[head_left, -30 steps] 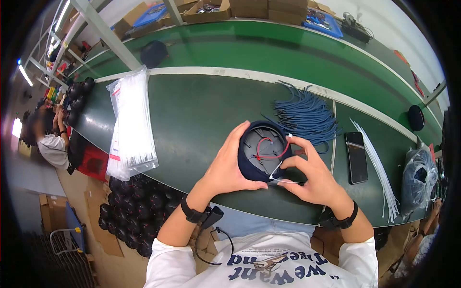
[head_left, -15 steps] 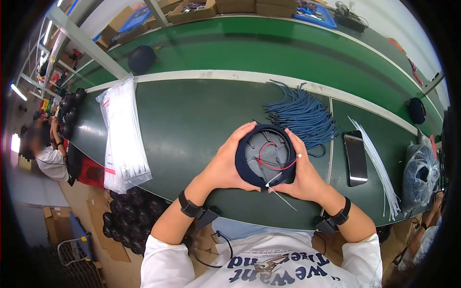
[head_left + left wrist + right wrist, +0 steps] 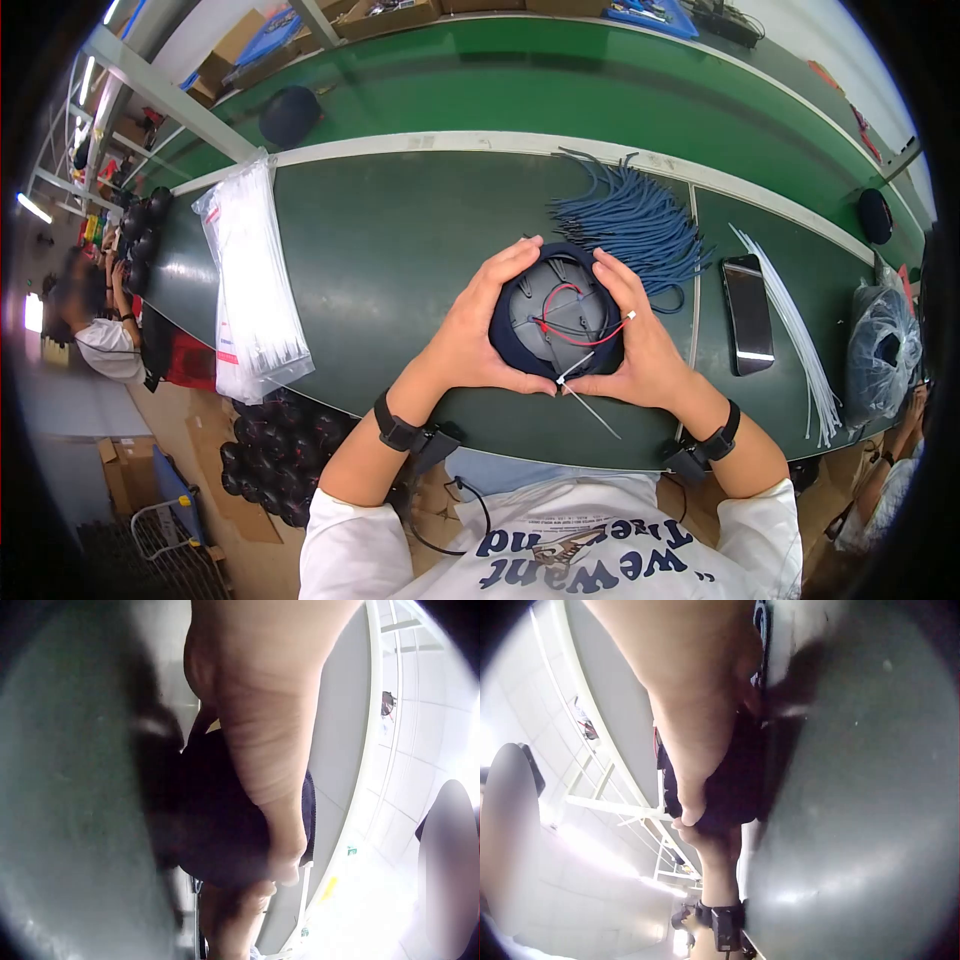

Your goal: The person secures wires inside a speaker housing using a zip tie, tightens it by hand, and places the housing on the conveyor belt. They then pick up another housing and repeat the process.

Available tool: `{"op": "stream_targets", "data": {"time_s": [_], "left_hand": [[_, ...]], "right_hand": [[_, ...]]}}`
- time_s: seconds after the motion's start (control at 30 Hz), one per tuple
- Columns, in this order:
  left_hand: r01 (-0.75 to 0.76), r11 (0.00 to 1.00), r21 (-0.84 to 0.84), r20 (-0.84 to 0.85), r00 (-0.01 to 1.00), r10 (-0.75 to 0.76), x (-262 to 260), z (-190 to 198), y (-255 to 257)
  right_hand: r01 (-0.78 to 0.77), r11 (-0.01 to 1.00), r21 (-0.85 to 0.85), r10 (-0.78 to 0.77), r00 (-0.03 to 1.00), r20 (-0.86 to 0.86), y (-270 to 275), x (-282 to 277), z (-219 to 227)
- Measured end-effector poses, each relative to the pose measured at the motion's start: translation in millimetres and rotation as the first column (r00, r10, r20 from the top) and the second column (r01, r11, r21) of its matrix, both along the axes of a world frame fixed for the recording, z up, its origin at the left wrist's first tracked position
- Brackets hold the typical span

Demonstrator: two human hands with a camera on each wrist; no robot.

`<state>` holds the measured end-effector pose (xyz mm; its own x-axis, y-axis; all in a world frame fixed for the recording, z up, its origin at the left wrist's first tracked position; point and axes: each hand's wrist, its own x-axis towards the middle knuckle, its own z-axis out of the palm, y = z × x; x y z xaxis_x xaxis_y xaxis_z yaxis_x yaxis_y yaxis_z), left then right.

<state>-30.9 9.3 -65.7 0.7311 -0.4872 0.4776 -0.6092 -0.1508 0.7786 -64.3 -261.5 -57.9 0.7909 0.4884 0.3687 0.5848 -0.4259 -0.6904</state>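
Note:
A round dark navy fabric piece (image 3: 512, 352) with a grey inner shell (image 3: 540, 300) and red and black wires is held between both hands in the head view. The left hand (image 3: 475, 330) grips its left side and the right hand (image 3: 645, 350) its right side, thumbs close together at the near edge. A white cable tie (image 3: 597, 414) sticks out between the thumbs. The left wrist view shows the navy fabric (image 3: 217, 817) under the left hand (image 3: 262, 742); in the right wrist view the right hand (image 3: 686, 727) lies along the fabric (image 3: 739, 776).
Blue cords (image 3: 630, 220) lie behind the hands. A phone (image 3: 747, 315) and loose white ties (image 3: 795, 330) are at the right, near a clear plastic bag (image 3: 880, 355). Bagged white ties (image 3: 255, 290) lie at the left. A person (image 3: 105, 345) sits at far left; black round items (image 3: 280, 460) are below the table.
The right hand has let go of the white tie and wire end and moved round the right side of the navy piece. The left hand keeps its grip.

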Motion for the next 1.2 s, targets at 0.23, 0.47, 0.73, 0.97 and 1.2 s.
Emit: {"op": "stream_targets", "data": {"time_s": [0.23, 0.47, 0.73, 0.97, 1.2], "left_hand": [[-0.009, 0.999, 0.041, 0.101, 0.995, 0.005, 3, 2, 2], [-0.026, 1.000, -0.007, 0.111, 0.993, 0.027, 1, 6, 1], [-0.015, 0.991, 0.133, 0.166, 0.986, -0.007, 8, 17, -5], [-0.016, 1.000, 0.020, 0.117, 0.993, 0.013, 7, 6, 0], [-0.014, 0.998, 0.059, 0.070, 0.997, 0.010, 4, 6, 1]], "right_hand": [[0.057, 0.996, -0.071, -0.051, 0.995, 0.088, -3, 1, 1], [0.021, 0.995, 0.094, -0.020, 1.000, -0.016, -4, 3, 0], [0.027, 0.991, -0.132, -0.029, 0.999, -0.017, -3, 6, 20], [-0.006, 0.976, 0.218, 0.065, 0.962, -0.265, -25, -4, 20], [-0.096, 0.973, -0.210, 0.093, 0.995, -0.024, 1, -38, 69]]}}
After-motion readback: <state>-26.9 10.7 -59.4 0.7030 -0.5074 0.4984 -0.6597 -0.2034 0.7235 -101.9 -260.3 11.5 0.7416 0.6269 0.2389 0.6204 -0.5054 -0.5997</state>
